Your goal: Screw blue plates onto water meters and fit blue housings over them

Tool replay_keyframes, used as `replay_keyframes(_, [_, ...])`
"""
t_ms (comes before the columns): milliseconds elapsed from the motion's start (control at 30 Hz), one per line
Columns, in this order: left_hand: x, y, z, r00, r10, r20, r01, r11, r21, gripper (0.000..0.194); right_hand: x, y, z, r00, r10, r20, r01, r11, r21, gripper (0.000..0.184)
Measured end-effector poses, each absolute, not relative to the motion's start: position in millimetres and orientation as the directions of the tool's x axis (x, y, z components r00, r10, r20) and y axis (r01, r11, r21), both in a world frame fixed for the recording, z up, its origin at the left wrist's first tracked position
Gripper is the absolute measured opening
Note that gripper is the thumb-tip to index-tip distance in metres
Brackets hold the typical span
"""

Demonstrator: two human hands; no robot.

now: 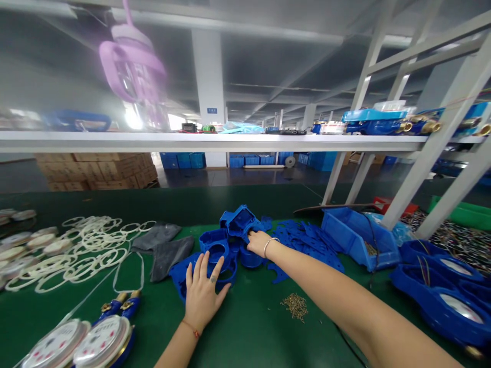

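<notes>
My left hand (203, 289) is spread flat, its fingers over the near edge of a blue plastic housing (178, 271) with a round opening. My right hand (260, 242) reaches farther out, its fingers closed at the edge of a tilted blue plastic meter housing (241, 221); the fingertips are partly hidden inside it. More blue housings lie crowded between and beneath both hands. Right of them spreads a pile of flat blue plastic pieces (299, 237). Small brass-coloured screws (295, 305) form a heap on the green table below my right forearm.
White rings (95, 240) and dark grey cloth gloves (172, 253) lie left. Water meters (103, 340) stand at the near left. A blue bin (356, 235) and assembled blue units (441, 296) are right. A white shelf (230, 144) crosses above, holding a purple bottle (134, 71).
</notes>
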State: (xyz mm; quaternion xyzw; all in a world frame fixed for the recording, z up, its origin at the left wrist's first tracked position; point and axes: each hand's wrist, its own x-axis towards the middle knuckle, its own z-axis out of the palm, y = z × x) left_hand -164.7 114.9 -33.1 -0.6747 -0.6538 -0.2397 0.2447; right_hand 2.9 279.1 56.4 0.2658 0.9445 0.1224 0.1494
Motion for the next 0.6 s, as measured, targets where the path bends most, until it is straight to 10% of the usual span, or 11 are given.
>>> replay_keyframes(167, [-164,126,-42,0.014,0.811,0.584,0.999,-0.037,0.027,0.067,17,269,98,-0.818,0.551,-0.165,0.503,0.825,0.258,0.031])
replay_keyframes(300, [-162,133,-43,0.000,0.822,0.570,0.995,-0.056,0.081,0.064,39,211,113,-0.836,0.538,-0.108,0.517,0.839,0.172,0.067])
replay_keyframes(600, [-180,151,-34,0.049,0.868,0.493,0.968,-0.164,0.192,0.070,43,139,28,-0.868,0.407,-0.283,0.438,0.897,-0.052,0.067])
